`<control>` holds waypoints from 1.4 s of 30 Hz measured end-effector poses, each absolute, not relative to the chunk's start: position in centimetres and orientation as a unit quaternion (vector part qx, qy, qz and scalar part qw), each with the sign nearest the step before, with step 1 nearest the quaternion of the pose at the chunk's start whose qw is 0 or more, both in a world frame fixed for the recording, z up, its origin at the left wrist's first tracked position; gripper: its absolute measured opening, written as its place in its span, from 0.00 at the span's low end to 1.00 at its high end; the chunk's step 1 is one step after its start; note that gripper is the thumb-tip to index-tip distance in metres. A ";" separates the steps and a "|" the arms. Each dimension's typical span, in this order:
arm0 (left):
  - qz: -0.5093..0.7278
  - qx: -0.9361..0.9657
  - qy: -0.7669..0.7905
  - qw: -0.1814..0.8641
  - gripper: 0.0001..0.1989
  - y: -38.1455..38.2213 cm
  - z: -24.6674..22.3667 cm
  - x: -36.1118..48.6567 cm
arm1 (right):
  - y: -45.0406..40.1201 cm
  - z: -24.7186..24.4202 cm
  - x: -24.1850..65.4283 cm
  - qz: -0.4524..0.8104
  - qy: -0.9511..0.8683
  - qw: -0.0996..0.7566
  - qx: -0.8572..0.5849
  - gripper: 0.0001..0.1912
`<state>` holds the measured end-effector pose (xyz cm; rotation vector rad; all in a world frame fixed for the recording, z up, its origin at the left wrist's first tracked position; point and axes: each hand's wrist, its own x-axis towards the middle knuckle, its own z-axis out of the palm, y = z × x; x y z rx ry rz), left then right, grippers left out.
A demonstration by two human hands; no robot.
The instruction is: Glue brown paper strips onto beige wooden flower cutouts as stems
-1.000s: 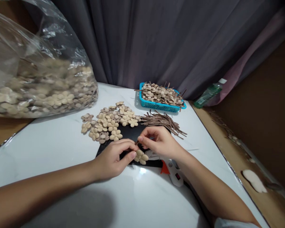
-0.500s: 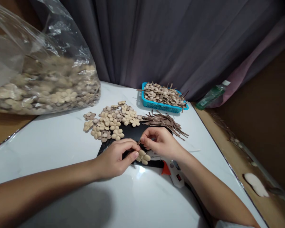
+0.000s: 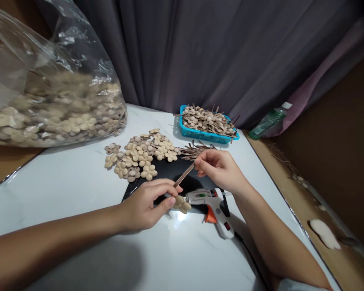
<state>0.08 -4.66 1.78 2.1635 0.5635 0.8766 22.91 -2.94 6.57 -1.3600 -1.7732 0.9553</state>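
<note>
Between thumb and fingers, my left hand [image 3: 151,204] pinches a beige five-petal flower [image 3: 182,205], partly hidden by the fingertips. A thin brown strip [image 3: 184,175] stretches from beside those fingertips up to my right hand [image 3: 218,167], which is closed on its upper end. Whether the strip's lower end is joined to the flower is hidden. Just right of the flower, a white glue gun [image 3: 214,204] with an orange trigger lies on its side, its nozzle near the petals. Under the hands is a black mat [image 3: 172,167].
Loose flowers [image 3: 139,155] are heaped behind my left hand, brown strips [image 3: 197,149] behind my right. Further back stands a blue basket [image 3: 200,134] full of flowers with strips. A big clear bag [image 3: 63,109] of flowers is at left, a green bottle [image 3: 268,122] at right.
My right hand has moved up and to the right, so a longer stretch of the strip shows between the hands. More of the glue gun is uncovered. My left hand stays almost in place.
</note>
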 end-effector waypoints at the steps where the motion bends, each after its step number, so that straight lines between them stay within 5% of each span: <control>1: 0.341 0.842 0.216 0.358 0.07 -4.7 1.7 0.0 | -2.9 6.7 23.0 0.369 -0.682 0.350 -0.525 0.10; 26: 0.340 0.805 0.297 0.386 0.07 -4.5 2.1 0.2 | -4.7 6.7 20.9 0.248 -0.727 0.357 -0.531 0.08; 39: 0.349 0.688 0.358 0.526 0.11 -3.8 2.1 0.4 | -5.4 8.9 22.2 0.168 -0.604 0.610 -0.485 0.05; 42: 0.382 0.666 0.363 0.527 0.11 -3.3 2.2 0.5 | -6.7 10.1 22.6 0.215 -0.626 0.607 -0.441 0.05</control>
